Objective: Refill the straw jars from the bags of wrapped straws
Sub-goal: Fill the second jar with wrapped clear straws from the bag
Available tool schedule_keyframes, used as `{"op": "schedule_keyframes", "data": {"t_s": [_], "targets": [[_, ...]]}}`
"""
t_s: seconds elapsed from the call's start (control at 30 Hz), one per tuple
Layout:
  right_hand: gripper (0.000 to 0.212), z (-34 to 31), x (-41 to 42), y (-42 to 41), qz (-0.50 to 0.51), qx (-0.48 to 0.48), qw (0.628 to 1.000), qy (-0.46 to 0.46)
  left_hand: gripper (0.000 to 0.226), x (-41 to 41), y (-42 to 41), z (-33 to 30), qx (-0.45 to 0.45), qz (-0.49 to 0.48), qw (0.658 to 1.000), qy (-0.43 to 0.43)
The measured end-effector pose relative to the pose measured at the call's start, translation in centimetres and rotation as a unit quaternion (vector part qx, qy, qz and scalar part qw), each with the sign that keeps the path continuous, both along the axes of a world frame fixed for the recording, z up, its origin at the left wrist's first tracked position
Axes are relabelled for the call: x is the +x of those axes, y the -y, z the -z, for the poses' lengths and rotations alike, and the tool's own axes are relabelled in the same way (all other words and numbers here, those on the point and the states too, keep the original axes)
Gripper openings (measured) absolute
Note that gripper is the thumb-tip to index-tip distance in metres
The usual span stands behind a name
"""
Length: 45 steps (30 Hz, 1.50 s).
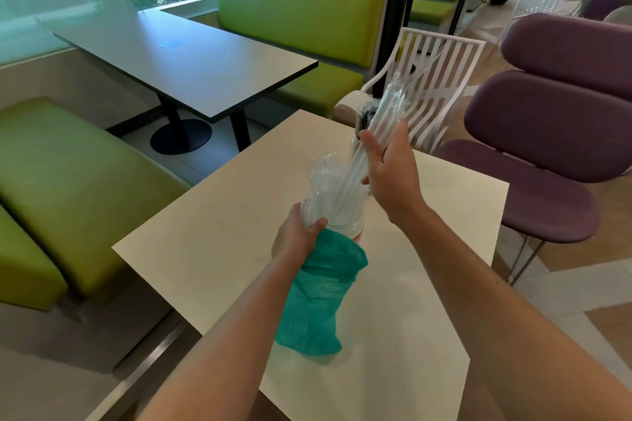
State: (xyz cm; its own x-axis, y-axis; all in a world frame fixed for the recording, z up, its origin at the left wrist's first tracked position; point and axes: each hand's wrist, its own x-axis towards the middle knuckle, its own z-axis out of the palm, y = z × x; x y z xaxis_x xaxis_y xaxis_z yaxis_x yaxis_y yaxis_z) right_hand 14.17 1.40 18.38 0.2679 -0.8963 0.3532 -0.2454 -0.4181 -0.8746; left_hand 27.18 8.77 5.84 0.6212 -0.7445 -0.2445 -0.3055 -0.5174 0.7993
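Observation:
My left hand grips the clear plastic bag of wrapped straws near its lower end, above the table. A bundle of white wrapped straws slants up and to the right out of the bag, and my right hand is closed around its middle. A clear jar stands just behind my left hand, mostly hidden by the bag. A second jar with dark straws shows behind the bundle. A teal bag lies on the table below my left hand.
The cream table bears everything. A white slatted chair stands behind it, purple seats to the right, green benches and a grey table to the left.

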Motion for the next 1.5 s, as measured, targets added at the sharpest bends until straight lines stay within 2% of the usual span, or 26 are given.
{"op": "schedule_keyframes", "data": {"t_s": [0.13, 0.3, 0.4, 0.47, 0.57, 0.63, 0.7, 0.77, 0.83, 0.93, 1.07, 1.17, 1.3, 1.4, 1.5], "targets": [[0.045, 2.0, 0.9, 0.1, -0.024, -0.006, 0.999, -0.037, 0.061, 0.1, 0.1, 0.2, 0.004, 0.003, 1.0, 0.003], [0.032, 6.0, 1.4, 0.0, -0.052, -0.001, 0.987, -0.153, 0.062, 0.2, 0.1, 0.3, 0.005, 0.009, 1.0, 0.014], [0.037, 7.4, 1.6, -0.2, -0.05, -0.023, 0.971, -0.233, 0.061, 0.2, 0.1, 0.4, 0.008, 0.008, 1.0, 0.016], [0.049, 6.9, 1.9, -0.2, -0.026, -0.052, 0.961, -0.272, 0.061, 0.3, 0.1, 0.4, 0.007, 0.007, 1.0, 0.013], [0.068, 5.6, 2.2, 0.2, -0.003, -0.133, 0.966, -0.222, 0.064, 0.4, 0.1, 0.4, 0.006, 0.006, 1.0, 0.004], [0.067, 4.8, 2.4, 0.6, -0.031, -0.194, 0.964, -0.178, 0.068, 0.4, 0.1, 0.5, 0.013, 0.001, 1.0, -0.001], [0.056, 4.6, 2.6, 0.8, -0.085, -0.225, 0.949, -0.204, 0.069, 0.3, 0.2, 0.6, 0.019, -0.002, 1.0, -0.003], [0.05, 5.8, 2.6, 1.1, -0.118, -0.246, 0.919, -0.284, 0.068, 0.3, 0.2, 0.6, 0.016, -0.001, 1.0, -0.001], [0.05, 8.1, 2.0, 1.1, -0.105, -0.269, 0.885, -0.366, 0.066, 0.2, 0.2, 0.6, 0.012, 0.001, 1.0, 0.003], [0.058, 10.8, 1.1, 0.1, -0.077, -0.274, 0.859, -0.426, 0.058, 0.2, 0.1, 0.7, 0.009, -0.004, 1.0, 0.006], [0.076, 10.8, 1.4, -0.2, -0.098, -0.269, 0.841, -0.459, 0.049, 0.3, 0.1, 1.1, -0.001, -0.005, 1.0, -0.003], [0.079, 9.8, 1.9, 0.0, -0.076, -0.241, 0.858, -0.447, 0.052, 0.3, 0.0, 1.1, -0.002, -0.005, 1.0, -0.018], [0.063, 8.2, 3.4, 0.7, -0.002, -0.16, 0.902, -0.401, 0.066, 0.3, 0.1, 1.1, 0.013, -0.005, 1.0, -0.006], [0.052, 7.7, 3.7, 1.6, -0.044, -0.092, 0.923, -0.371, 0.064, 0.4, 0.0, 1.1, 0.019, -0.007, 1.0, -0.004], [0.042, 7.3, 3.3, 2.2, -0.076, -0.091, 0.93, -0.347, 0.064, 0.5, 0.1, 1.0, 0.034, -0.008, 0.999, 0.007]]}}
